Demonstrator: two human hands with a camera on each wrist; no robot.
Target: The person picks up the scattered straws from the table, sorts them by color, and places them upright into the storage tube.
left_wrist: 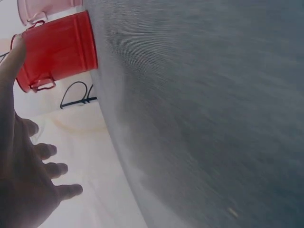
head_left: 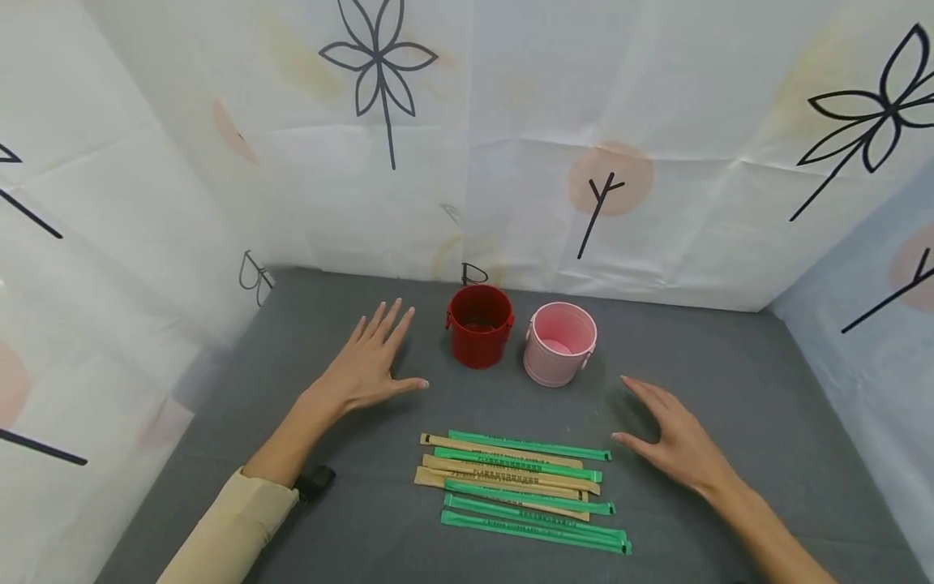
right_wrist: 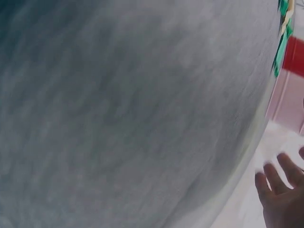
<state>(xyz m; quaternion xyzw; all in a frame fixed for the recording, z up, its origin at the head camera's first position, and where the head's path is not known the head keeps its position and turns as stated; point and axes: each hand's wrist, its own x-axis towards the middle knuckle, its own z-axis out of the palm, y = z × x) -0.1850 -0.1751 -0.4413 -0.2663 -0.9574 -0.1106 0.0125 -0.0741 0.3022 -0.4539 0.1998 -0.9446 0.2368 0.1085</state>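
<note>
Left of the red bucket (head_left: pixel 477 347), the left hand (head_left: pixel 365 365) is held with fingers spread; well right, the right hand (head_left: pixel 674 438), fingers relaxed. Just right of the red bucket a pink bucket (head_left: pixel 552 365) is set, inner floor exposed; in front, stick sachets (head_left: pixel 529 496) are laid.

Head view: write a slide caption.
Left hand and right hand flank a red bucket, a pink bucket, green packets and tan packets.

A white cloth (head_left: pixel 511 81) is hanging behind the grey bench (head_left: pixel 766 389) and along its left and right sides, showing printed flowers (head_left: pixel 377 57).
</note>
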